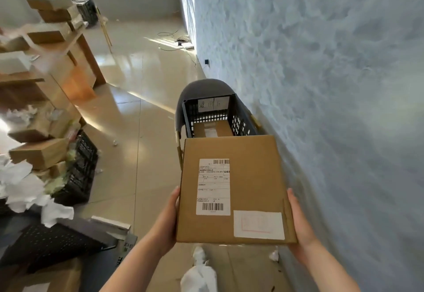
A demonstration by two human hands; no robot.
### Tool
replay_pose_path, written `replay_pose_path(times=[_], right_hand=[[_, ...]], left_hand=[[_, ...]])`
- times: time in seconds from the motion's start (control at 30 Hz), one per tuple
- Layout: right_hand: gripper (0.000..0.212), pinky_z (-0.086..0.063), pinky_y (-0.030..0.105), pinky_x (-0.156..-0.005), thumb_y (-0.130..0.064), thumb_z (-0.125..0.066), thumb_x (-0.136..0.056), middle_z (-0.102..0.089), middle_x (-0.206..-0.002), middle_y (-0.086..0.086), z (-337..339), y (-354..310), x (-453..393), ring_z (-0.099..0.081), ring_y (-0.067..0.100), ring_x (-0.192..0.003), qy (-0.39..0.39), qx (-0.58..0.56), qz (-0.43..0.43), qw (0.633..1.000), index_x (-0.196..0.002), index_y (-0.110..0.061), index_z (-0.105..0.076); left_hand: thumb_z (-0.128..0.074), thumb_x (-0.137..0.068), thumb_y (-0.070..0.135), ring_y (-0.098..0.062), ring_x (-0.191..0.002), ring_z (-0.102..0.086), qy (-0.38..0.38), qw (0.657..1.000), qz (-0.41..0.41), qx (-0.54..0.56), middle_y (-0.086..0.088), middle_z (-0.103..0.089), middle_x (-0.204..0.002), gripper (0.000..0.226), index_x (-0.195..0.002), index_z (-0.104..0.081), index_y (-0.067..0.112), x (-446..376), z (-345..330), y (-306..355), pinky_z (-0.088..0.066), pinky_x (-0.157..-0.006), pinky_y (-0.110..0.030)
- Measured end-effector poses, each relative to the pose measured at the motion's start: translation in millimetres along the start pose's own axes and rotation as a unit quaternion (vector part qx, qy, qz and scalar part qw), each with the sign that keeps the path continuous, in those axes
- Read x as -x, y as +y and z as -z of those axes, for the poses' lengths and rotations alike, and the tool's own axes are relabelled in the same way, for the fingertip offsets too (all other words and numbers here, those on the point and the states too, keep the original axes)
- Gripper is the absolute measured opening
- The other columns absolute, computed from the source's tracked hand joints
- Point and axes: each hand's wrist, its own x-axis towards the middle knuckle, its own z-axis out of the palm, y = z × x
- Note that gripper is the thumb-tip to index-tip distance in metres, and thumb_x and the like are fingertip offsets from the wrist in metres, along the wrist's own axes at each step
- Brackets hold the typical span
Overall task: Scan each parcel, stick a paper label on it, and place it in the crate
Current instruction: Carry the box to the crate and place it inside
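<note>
The left hand lies flat against the left side of a cardboard parcel, fingers straight and pointing away. The parcel is between both hands, held level above the floor, its far edge just over the near rim of the crate. On its top face there is a printed shipping label and, nearer and to the right, a white paper label. The right hand presses the right side with straight fingers. Another box lies inside the crate. At the right stands a rough wall.
</note>
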Motion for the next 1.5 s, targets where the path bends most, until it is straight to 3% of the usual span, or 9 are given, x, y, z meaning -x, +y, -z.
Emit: replay_pose_path(times=[0.27,0.37,0.5,0.6,0.7,0.83,1.0,1.23,1.5], right_hand=[[0.050,-0.055,0.039,-0.082,-0.053,-0.035,-0.102,-0.077,-0.103,0.004,-27.2,-82.4,-170.5,-0.071,0.024,-0.100,0.078,0.092,-0.017,0.993,-0.112,-0.022,-0.073],[0.042,-0.052,0.046,-0.097,-0.045,-0.037,-0.104,-0.075,-0.109,0.001,-28.2,-104.6,-242.7,-0.069,0.021,-0.106,0.102,0.130,-0.005,0.986,-0.121,-0.023,-0.068],[0.037,-0.055,0.039,-0.087,-0.040,-0.036,-0.106,-0.070,-0.115,-0.001,-32.2,-134.5,-332.0,-0.066,0.020,-0.105,0.128,0.148,-0.013,0.981,-0.129,-0.026,-0.061],[0.037,-0.057,0.040,-0.084,-0.037,-0.036,-0.106,-0.070,-0.112,0.000,-34.8,-154.9,-401.7,-0.066,0.021,-0.102,0.129,0.169,-0.049,0.976,-0.134,-0.028,-0.057],[0.036,-0.060,0.045,-0.083,-0.034,-0.039,-0.103,-0.073,-0.107,0.002,-38.5,-168.4,-465.4,-0.070,0.023,-0.098,0.107,0.190,-0.084,0.972,-0.134,-0.029,-0.057],[0.028,-0.054,0.032,-0.070,-0.029,-0.032,-0.105,-0.066,-0.111,0.001,-61.5,-178.6,-528.5,-0.064,0.019,-0.098,0.073,0.254,-0.105,0.959,-0.129,-0.029,-0.048],[0.043,-0.049,0.044,-0.101,-0.027,-0.036,-0.103,-0.055,-0.133,0.004,-80.0,-169.4,-605.5,-0.054,0.025,-0.118,0.058,0.329,-0.125,0.934,-0.146,-0.024,-0.035],[0.044,-0.043,0.036,-0.097,-0.022,-0.039,-0.103,-0.053,-0.137,0.006,-87.9,-148.6,-670.9,-0.052,0.023,-0.111,0.049,0.337,-0.157,0.927,-0.146,-0.020,-0.035],[0.052,-0.045,0.042,-0.103,-0.023,-0.041,-0.101,-0.050,-0.142,0.007,-89.9,-141.2,-679.6,-0.052,0.029,-0.124,0.065,0.391,-0.154,0.905,-0.152,-0.019,-0.028]], left_hand=[[-0.038,-0.098,0.058,-0.027,-0.110,-0.068,0.044,0.998,0.029,-0.018,-0.005,-0.075,-0.112,0.052,-0.123,-0.067,0.023,-175.7,2.4,89.4,-0.051,-0.101,-0.049],[-0.038,-0.102,0.052,-0.014,-0.106,-0.064,0.056,0.997,0.018,-0.040,0.003,-0.074,-0.109,0.038,-0.116,-0.065,0.029,-227.3,-9.6,123.3,-0.047,-0.094,-0.035],[-0.034,-0.105,0.045,-0.015,-0.098,-0.068,0.074,0.995,0.049,-0.052,0.003,-0.077,-0.098,0.038,-0.109,-0.068,0.030,-300.5,-28.7,158.6,-0.051,-0.079,-0.034],[-0.030,-0.102,0.045,-0.023,-0.106,-0.068,0.107,0.992,0.058,-0.045,-0.001,-0.074,-0.112,0.041,-0.121,-0.064,0.034,-365.9,-34.3,167.5,-0.054,-0.094,-0.049],[-0.027,-0.104,0.034,-0.021,-0.109,-0.061,0.180,0.981,0.057,-0.034,-0.001,-0.065,-0.119,0.036,-0.132,-0.049,0.030,-416.3,-47.3,179.8,-0.050,-0.097,-0.049],[-0.032,-0.103,0.035,-0.021,-0.110,-0.056,0.220,0.971,0.078,-0.062,0.000,-0.059,-0.123,0.048,-0.151,-0.030,0.027,-476.8,-64.9,192.0,-0.049,-0.093,-0.046],[-0.045,-0.098,0.026,-0.018,-0.096,-0.059,0.264,0.952,0.083,-0.130,0.000,-0.060,-0.118,0.054,-0.150,-0.030,0.018,-551.7,-56.5,192.2,-0.050,-0.078,-0.036],[-0.059,-0.095,0.033,-0.027,-0.120,-0.058,0.270,0.948,0.122,-0.118,-0.006,-0.057,-0.137,0.069,-0.153,-0.025,0.016,-607.9,-37.7,178.2,-0.048,-0.104,-0.049],[-0.061,-0.094,0.041,-0.029,-0.130,-0.052,0.269,0.942,0.119,-0.162,-0.008,-0.048,-0.147,0.080,-0.155,-0.017,0.015,-617.1,-35.6,170.5,-0.045,-0.107,-0.052]])
